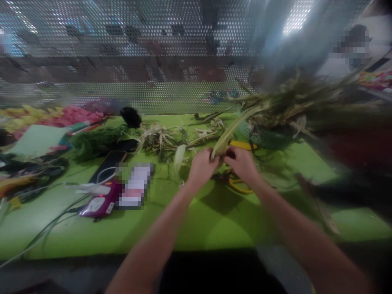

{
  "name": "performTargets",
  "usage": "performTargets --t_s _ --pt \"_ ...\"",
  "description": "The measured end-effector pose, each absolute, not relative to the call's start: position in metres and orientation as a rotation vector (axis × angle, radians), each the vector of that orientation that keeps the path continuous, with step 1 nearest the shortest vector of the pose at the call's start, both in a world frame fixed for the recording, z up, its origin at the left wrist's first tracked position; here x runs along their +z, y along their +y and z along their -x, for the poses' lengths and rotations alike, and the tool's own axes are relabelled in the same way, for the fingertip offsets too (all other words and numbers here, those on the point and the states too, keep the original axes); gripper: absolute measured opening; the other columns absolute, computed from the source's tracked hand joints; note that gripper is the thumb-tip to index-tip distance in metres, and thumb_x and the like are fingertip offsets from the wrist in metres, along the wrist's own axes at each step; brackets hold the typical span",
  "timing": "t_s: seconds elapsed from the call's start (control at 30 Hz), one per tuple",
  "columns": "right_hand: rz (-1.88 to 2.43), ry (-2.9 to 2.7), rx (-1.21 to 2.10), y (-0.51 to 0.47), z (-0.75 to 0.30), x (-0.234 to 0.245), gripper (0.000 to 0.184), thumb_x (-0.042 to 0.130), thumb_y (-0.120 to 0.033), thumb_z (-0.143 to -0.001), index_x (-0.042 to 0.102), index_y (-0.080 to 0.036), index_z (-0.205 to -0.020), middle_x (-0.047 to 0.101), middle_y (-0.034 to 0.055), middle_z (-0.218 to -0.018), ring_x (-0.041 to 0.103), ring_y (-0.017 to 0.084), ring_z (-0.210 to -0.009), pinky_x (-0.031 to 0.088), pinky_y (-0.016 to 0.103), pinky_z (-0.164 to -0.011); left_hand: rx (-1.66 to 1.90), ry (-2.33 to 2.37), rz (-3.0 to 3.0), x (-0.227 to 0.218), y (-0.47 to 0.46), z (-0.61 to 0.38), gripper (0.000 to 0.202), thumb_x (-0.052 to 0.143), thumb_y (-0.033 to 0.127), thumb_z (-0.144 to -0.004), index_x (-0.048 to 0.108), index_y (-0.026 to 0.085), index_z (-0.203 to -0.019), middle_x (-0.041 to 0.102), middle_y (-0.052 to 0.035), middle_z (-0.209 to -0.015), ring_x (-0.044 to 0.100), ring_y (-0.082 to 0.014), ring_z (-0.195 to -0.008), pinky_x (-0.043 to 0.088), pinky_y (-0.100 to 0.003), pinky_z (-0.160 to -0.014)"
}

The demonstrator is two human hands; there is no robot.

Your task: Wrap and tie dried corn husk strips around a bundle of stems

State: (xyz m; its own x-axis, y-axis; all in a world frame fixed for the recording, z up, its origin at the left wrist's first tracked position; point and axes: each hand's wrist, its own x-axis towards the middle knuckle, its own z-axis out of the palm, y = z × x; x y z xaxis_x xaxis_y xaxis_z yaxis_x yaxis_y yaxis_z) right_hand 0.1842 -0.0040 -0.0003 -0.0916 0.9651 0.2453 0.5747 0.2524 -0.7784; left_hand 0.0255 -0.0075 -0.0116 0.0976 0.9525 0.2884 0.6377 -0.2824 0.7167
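A husk-like strip (229, 132) — yellow-green (long, slightly curved) — slants up rightward, held by its lower end.

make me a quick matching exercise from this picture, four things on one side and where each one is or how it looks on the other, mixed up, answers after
Things
1. long pale green leaf
2. purple box
3. green basket
4. pink heap

Places and states
a. beside a yellow heap, toward the far left of the table
b. under a mass of dry leaves, to the right
c. held between the left hand and the right hand
d. left of the hands, with a white plug on it

Right pairs
1-c, 2-d, 3-b, 4-a
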Motion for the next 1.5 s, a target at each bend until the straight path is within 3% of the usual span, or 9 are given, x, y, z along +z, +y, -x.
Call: performTargets --t_s 0.17,0.33,0.47,0.6,0.8,0.9,1.0,1.13,1.5 --pt "1.365 -1.563 0.861 0.005 -0.184 -0.011 0.011 0.061 -0.029 -0.068 0.062 -0.019 -0.07 0.062 0.0011 -0.064 0.052 0.014 -0.057 0.039 0.027 -0.054 1.102 1.456 -2.091 -0.003 -0.016 -0.028 0.015 0.054 0.03 -0.089 0.054 0.019 -0.078 0.06 -0.0057 -0.084 0.055 -0.0184 -0.081 0.041 -0.029 -0.075" --pt "1.169 -1.401 1.009 0.007 -0.18 -0.009 0.02 0.068 -0.036 -0.063 0.061 -0.019 -0.072 0.061 0.0009 -0.067 0.051 0.014 -0.059 0.043 0.027 -0.056 1.151 1.341 -1.871 0.001 -0.011 -0.019 0.009 0.055 0.027 -0.088 0.056 0.019 -0.084 0.062 -0.002 -0.081 0.054 -0.0158 -0.075 0.041 -0.027 -0.069" --pt "1.075 -1.421 1.103 0.002 -0.178 -0.001 0.022 0.07 -0.036 -0.066 0.063 -0.02 -0.079 0.061 -0.0007 -0.07 0.051 0.012 -0.059 0.042 0.023 -0.053 1.193 1.297 -1.733 -0.002 -0.007 -0.017 0.017 0.051 0.031 -0.09 0.057 0.019 -0.081 0.062 -0.0016 -0.077 0.055 -0.0155 -0.073 0.041 -0.027 -0.067" --pt "1.103 -1.398 1.121 0.004 -0.179 -0.007 0.025 0.074 -0.041 -0.066 0.061 -0.02 -0.071 0.059 -0.0012 -0.063 0.052 0.012 -0.055 0.043 0.024 -0.05 1.326 1.294 -1.544 0.0 -0.009 -0.018 0.011 0.055 0.025 -0.086 0.058 0.019 -0.076 0.059 0.0004 -0.069 0.051 -0.013 -0.064 0.039 -0.025 -0.061" --pt "1.295 -1.232 1.019 0.022 -0.193 -0.013 0.02 0.074 -0.03 -0.065 0.057 -0.02 -0.068 0.057 -0.0036 -0.057 0.051 0.01 -0.047 0.041 0.023 -0.048 1.954 1.213 -0.869 0.013 0.01 0.036 0.007 0.06 0.025 -0.078 0.055 0.02 -0.079 0.059 0.0015 -0.071 0.051 -0.0108 -0.062 0.044 -0.024 -0.062" --pt "1.297 -1.099 1.047 0.027 -0.2 -0.01 0.02 0.074 -0.029 -0.064 0.058 -0.019 -0.071 0.06 -0.0028 -0.057 0.05 0.008 -0.047 0.041 0.022 -0.047 2.164 1.159 -0.633 0.018 0.023 0.092 0.018 0.059 0.027 -0.078 0.043 0.022 -0.074 0.048 0.0061 -0.063 0.041 -0.0084 -0.054 0.043 -0.025 -0.063" --pt "1.267 -0.986 1.072 0.027 -0.201 -0.007 0.018 0.072 -0.024 -0.062 0.057 -0.018 -0.071 0.061 -0.0026 -0.058 0.05 0.008 -0.047 0.039 0.021 -0.046 2.278 1.125 -0.36 0.023 0.023 0.134 0.017 0.043 0.023 -0.086 0.033 0.021 -0.072 0.036 0.0066 -0.059 0.031 -0.0073 -0.048 0.037 -0.023 -0.061" --pt "1.218 -0.869 1.14 0.028 -0.203 -0.006 0.018 0.072 -0.021 -0.061 0.058 -0.018 -0.07 0.062 -0.0024 -0.061 0.051 0.007 -0.049 0.04 0.02 -0.046 2.312 1.142 -0.143 0.031 0.016 0.137 0.013 0.03 0.012 -0.087 0.032 0.02 -0.078 0.035 0.0072 -0.061 0.027 -0.0075 -0.048 0.033 -0.022 -0.061" --pt "1.024 -0.539 1.189 0.044 -0.232 -0.009 0.012 0.07 -0.015 -0.065 0.059 -0.019 -0.069 0.058 -0.0029 -0.058 0.05 0.008 -0.047 0.038 0.018 -0.041 2.346 0.975 -0.135 0.051 0.005 0.125 0.017 0.037 0.02 -0.093 0.037 0.019 -0.076 0.028 0.0084 -0.057 0.024 -0.0073 -0.048 0.031 -0.019 -0.055"
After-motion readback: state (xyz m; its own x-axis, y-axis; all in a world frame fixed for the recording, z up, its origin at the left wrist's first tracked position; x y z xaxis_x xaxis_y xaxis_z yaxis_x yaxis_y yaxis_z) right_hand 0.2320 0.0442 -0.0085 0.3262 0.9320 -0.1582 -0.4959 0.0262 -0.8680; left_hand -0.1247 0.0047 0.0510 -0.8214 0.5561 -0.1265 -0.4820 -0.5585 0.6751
